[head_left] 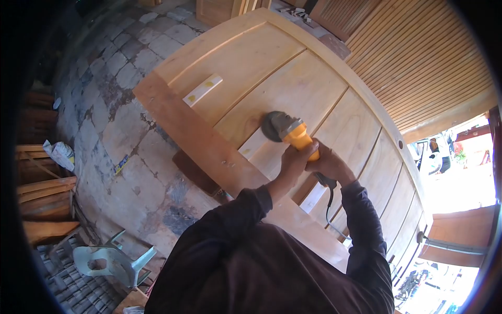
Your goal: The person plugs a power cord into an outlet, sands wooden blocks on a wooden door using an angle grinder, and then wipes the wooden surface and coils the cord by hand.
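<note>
I'm looking down on a large panelled wooden door (308, 78), a yellow power tool (296, 134) over its panels. I have the left hand (294, 162) and right hand (330, 163) both wrapped around the tool's body, a thin dark cord (330, 200) near the right wrist.

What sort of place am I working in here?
Likely a woodworking shop: there's a power tool held at a large wooden panel, a slatted panel beyond it, and planks at the left edge.
</note>
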Available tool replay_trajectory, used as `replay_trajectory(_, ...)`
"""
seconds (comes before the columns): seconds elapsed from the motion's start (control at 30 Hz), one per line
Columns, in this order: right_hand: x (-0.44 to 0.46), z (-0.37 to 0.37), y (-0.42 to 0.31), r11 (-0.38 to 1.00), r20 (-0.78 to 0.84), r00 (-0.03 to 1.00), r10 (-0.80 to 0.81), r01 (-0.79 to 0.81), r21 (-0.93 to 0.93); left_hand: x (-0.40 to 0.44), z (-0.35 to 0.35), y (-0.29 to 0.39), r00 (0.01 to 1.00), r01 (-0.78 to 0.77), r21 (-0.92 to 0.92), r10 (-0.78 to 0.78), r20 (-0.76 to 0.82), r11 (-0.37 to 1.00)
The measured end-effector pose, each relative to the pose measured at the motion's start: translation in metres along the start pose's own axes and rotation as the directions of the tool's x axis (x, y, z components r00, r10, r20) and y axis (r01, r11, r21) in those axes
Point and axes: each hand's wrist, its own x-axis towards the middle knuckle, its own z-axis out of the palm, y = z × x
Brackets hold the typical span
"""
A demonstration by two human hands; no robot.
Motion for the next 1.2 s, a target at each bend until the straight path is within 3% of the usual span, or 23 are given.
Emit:
replay_trajectory(0.1,-0.017,0.008,-0.006,0.997,-0.031,0.998,-0.053,0.051,-0.062,-0.019,0.004,-0.012,0.997,-0.050,-0.071,0.047,-0.054,0.996)
replay_trajectory(0.2,-0.004,0.011,0.001,0.997,-0.028,0.998,-0.060,0.059,-0.053,-0.010,-0.006,-0.008,0.996,-0.080,0.031,0.081,-0.045,0.996)
replay_trajectory(0.3,0.003,0.010,-0.001,1.000,-0.038,0.999,-0.002,0.003,0.031,-0.007,-0.006,0.012,1.000,0.019,0.012,-0.019,-0.016,1.000)
replay_trajectory(0.4,-0.005,0.011,-0.007,0.999,0.003,0.999,0.048,-0.048,-0.022,-0.008,-0.009,-0.002,1.000,0.027,0.045,-0.027,-0.008,0.999)
replay_trajectory(0.5,-0.012,0.022,-0.001,0.995,0.013,0.995,-0.097,0.097,0.001,-0.025,-0.013,-0.013,0.998,-0.056,-0.038,0.055,-0.044,0.998)
replay_trajectory(0.6,-0.013,0.031,-0.016,0.997,0.035,0.997,-0.072,0.072,-0.005,-0.037,-0.024,-0.004,0.994,-0.100,-0.072,0.097,-0.049,0.992)
replay_trajectory(0.9,-0.015,0.034,-0.023,0.997,0.058,0.997,-0.050,0.053,-0.048,-0.044,-0.029,0.001,0.998,-0.006,-0.066,0.001,-0.070,0.998)
replay_trajectory(1.0,-0.017,0.039,-0.023,0.999,0.084,0.995,-0.053,0.053,-0.001,-0.049,-0.032,-0.004,0.992,-0.099,-0.095,0.091,-0.084,0.991)
replay_trajectory(1.2,-0.017,0.048,-0.022,0.998,0.077,0.995,-0.070,0.070,-0.001,-0.060,-0.039,0.005,0.996,-0.076,-0.065,0.074,-0.044,0.995)
